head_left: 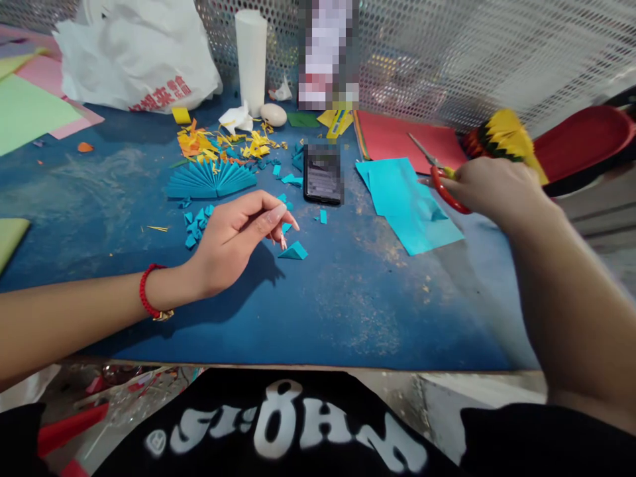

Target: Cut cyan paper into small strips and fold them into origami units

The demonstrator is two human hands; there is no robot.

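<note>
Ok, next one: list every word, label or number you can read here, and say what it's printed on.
White plastic bag: red printed characters near its lower edge, too small and creased to read.
Black shirt: large white lettering, seen upside down and partly cut off; not reliably readable.
Phone screen: blurred, nothing readable.
Tall item behind the phone: blurred, nothing readable.
Red-handled scissors in the right hand: no marking visible.

White plastic bag (139, 53), far left on the table: red printed characters along its lower edge, seen upside down and too creased to read. Black shirt (278, 424), nearest the camera at the bottom: large white lettering, seen upside down from the wearer's view, with only single shapes such as an "8" and an "H" clear; the whole word cannot be made out. Phone (322, 173), centre: screen blurred, nothing legible.
</note>
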